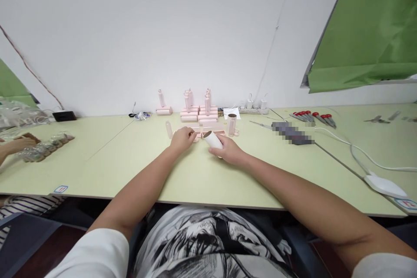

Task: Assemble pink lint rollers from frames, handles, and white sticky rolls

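Right hand: I have this grip, the right hand [230, 152], closed around a white cylindrical roll with a brown core [214, 140], tilted, its open end up and toward my left.
Left hand: the left hand [182, 140] is just beside small pale-pink parts [197, 137], fingers bent; I cannot tell whether this grip holds one.
Pink tray: a shallow pink open tray [223, 133] lies just behind the white roll.
Standing pieces: to my right of the tray, a translucent pinkish cylinder with a dark open top [232, 125] stands upright; a small pale-pink bottle-shaped piece [169, 130] is near my left hand.
Back row: stacked pink cylinders [207, 118] lie near the wall, with slim pink looped pieces [207, 105] upright on them.
Desk, right: the pale green desk [137, 165] carries a blurred-out dark object [293, 134] and red-ended tools [327, 119].
Desk, left: another person's hand [20, 144] is beside clear-wrapped items [48, 148].
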### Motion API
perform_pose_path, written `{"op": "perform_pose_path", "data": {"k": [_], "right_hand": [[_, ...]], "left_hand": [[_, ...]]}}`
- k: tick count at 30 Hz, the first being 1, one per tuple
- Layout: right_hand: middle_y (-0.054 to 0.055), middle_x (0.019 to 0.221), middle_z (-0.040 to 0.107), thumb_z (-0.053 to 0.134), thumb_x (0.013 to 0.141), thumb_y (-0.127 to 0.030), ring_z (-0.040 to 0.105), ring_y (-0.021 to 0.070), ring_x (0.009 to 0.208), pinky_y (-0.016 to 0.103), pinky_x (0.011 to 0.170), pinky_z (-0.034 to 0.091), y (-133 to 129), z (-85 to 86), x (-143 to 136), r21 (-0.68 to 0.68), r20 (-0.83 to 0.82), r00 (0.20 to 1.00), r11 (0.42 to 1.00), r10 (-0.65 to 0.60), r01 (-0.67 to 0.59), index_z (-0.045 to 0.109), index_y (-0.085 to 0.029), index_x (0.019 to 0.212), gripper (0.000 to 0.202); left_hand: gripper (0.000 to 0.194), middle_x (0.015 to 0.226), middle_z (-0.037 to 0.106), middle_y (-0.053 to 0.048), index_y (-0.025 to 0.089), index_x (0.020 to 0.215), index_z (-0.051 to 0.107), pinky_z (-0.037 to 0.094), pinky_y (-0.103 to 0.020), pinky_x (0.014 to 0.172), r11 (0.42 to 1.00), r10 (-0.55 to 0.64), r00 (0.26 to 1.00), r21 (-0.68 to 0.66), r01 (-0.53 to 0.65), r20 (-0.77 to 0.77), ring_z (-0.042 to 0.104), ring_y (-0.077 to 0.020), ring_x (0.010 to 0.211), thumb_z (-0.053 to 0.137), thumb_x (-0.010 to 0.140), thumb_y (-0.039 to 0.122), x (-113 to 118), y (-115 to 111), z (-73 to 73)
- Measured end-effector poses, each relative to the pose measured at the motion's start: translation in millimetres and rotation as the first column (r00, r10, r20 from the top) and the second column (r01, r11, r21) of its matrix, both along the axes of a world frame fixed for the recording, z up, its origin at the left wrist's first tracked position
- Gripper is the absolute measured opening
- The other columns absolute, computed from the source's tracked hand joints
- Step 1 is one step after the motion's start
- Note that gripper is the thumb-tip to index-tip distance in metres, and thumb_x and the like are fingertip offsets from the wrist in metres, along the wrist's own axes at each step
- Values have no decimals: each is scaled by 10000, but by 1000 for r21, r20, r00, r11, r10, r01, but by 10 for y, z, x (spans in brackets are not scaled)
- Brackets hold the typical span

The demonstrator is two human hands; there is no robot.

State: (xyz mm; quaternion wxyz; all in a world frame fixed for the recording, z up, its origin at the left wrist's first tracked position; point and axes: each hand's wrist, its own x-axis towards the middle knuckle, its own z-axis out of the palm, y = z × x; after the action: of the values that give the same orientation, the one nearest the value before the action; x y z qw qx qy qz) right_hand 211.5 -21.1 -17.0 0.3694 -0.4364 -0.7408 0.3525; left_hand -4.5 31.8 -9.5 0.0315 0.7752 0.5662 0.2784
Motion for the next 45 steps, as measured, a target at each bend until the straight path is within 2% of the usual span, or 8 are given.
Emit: {"op": "perform_pose_path", "data": {"k": [8,21,26,29,33,38,42,45], "right_hand": [[26,853,598,675,728,-383,522,144,630,257,540,414,4,17,-20,-14,4,999,999,45,-45,567,-162,1267,592],[60,997,622,670,742,-384,552,187,798,287,657,416,9,6,-12,58,84,996,998,21,-26,612,-162,1211,523],[43,890,638,682,739,-387,566,191,767,297,663,425,48,-1,8,20,140,988,997,-71,69,600,-185,1226,534],[36,854,636,685,737,-389,568,183,731,294,645,428,73,-16,18,-17,151,987,998,-51,54,610,-181,1174,490],[39,881,639,681,742,-389,571,189,751,295,647,433,58,-8,20,-28,162,986,999,27,-22,605,-173,1136,455],[54,932,636,699,737,-393,568,201,811,298,687,429,32,15,19,-8,198,979,999,46,-46,600,-156,1124,464],[59,941,639,697,745,-385,567,207,831,302,710,425,32,30,22,-6,225,973,998,57,-57,597,-149,1139,470],[68,952,645,700,748,-378,570,211,837,307,720,424,31,38,21,20,240,969,997,64,-71,606,-142,1133,462]], "left_hand": [[304,1055,709,-141,189,1001,712,472,-362,741,992,33,973,-113,-60,-227,650,-300,949,507,843,347,100,2,-69],[157,814,699,-104,190,693,628,446,-340,668,973,-140,963,-214,90,-231,627,-248,747,539,790,275,105,-59,-4],[243,873,647,-71,194,779,588,465,-336,717,949,-285,956,-120,291,70,580,-204,773,470,872,386,18,-110,163],[296,974,630,-62,194,827,542,484,-335,811,900,-378,854,-76,430,358,580,-190,894,463,894,472,14,-115,191],[364,916,604,-43,195,865,465,500,-332,799,835,-349,690,-123,536,634,591,-170,891,498,873,558,103,-107,110],[291,818,538,-5,204,875,417,484,-293,739,835,-317,610,-92,543,727,536,-120,762,457,919,489,227,-115,41],[325,721,471,31,228,1183,442,424,-251,623,841,-339,603,-56,539,722,452,-111,633,411,945,446,275,-162,55],[400,706,463,14,204,1210,515,411,-255,597,836,-385,625,-29,548,679,447,-121,628,412,941,482,286,-195,65]]}}
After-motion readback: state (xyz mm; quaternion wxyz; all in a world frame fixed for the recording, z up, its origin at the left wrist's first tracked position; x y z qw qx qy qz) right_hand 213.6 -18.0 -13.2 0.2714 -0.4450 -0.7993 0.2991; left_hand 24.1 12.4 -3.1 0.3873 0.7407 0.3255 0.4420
